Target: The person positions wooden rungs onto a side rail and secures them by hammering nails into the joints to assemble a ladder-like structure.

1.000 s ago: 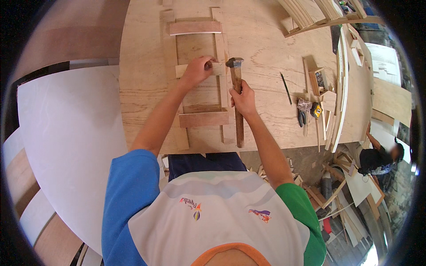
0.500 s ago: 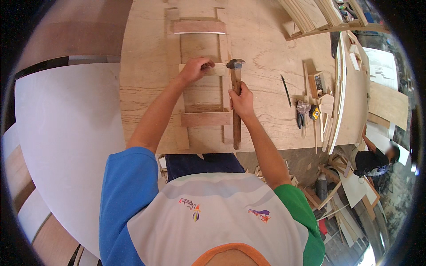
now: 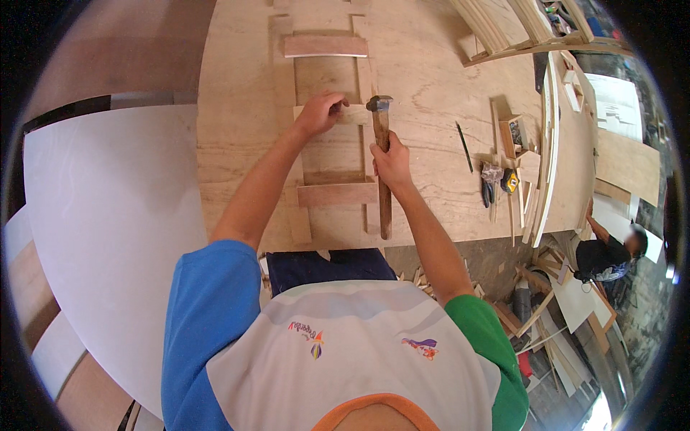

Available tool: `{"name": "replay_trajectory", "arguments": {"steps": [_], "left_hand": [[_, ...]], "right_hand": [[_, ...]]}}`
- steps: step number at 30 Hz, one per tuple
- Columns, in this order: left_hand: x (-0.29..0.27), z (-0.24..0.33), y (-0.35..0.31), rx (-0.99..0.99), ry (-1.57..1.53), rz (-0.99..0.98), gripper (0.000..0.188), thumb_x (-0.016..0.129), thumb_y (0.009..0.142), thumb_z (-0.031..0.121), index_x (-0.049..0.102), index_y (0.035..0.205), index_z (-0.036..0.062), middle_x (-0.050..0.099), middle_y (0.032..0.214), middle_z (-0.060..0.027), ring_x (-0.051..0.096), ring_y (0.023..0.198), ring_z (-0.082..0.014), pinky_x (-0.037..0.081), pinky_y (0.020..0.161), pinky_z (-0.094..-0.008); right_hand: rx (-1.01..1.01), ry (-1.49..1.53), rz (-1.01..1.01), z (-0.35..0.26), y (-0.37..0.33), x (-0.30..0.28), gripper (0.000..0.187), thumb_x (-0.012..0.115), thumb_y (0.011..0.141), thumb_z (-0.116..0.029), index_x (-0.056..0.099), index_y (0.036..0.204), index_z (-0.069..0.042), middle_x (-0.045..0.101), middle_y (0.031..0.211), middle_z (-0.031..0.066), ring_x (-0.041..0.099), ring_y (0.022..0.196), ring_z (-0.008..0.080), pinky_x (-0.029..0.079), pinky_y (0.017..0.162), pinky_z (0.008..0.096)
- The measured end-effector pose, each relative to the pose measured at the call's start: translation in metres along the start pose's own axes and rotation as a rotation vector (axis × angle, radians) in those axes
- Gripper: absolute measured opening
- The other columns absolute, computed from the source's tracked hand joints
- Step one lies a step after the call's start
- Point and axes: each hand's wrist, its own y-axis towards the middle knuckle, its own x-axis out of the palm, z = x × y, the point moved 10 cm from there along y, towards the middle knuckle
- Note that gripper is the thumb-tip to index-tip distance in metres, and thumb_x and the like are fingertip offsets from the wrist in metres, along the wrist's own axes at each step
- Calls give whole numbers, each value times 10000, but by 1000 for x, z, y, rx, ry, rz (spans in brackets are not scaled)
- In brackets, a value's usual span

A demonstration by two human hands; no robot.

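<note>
My right hand (image 3: pixel 392 159) is wrapped round the wooden handle of a hammer (image 3: pixel 384 208). Its metal head is at the far end, over the right rail of a ladder-like wooden frame (image 3: pixel 300 219). This frame lies flat on a plywood worktop (image 3: pixel 431 208), with crosspieces laid over two long rails. At the middle crosspiece (image 3: pixel 353 115), my left hand (image 3: pixel 323 113) rests with its fingers curled and pinched together; whatever is between them is too small to make out. A reddish crosspiece (image 3: pixel 336 194) spans the rails nearer me, and another reddish crosspiece (image 3: pixel 325 47) lies farther off.
On the right are a pencil (image 3: pixel 464 146), pliers (image 3: pixel 488 192), a yellow-and-black tape measure (image 3: pixel 509 181) and a small wooden box (image 3: pixel 512 136). Long wood strips (image 3: pixel 550 151) lie beyond them. A white panel (image 3: pixel 108 215) stands left. Another person (image 3: pixel 607 255) is at far right.
The view has shifted slightly, so the frame sits a little farther right in the picture. Both hands keep nearly the same places, the right one still gripping the hammer.
</note>
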Motion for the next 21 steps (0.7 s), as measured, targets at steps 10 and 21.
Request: {"name": "replay_trajectory", "arguments": {"steps": [10,21], "left_hand": [[-1,-4,-3,-25,-40,15,183,634,783,-16,582,948,43,603,797,-110,607,732,-249,497,673,-355],[4,-1,-7,-72,-49,20,190,647,764,-18,570,927,43,605,801,-116,620,740,-259,506,683,-363]], "right_hand": [[21,-46,51,6,4,-1,231,613,875,-95,545,1032,59,557,561,87,543,438,143,447,415,313],[-9,-110,30,27,-9,2,266,609,870,-87,542,1083,58,571,614,123,575,513,196,461,485,333]]}}
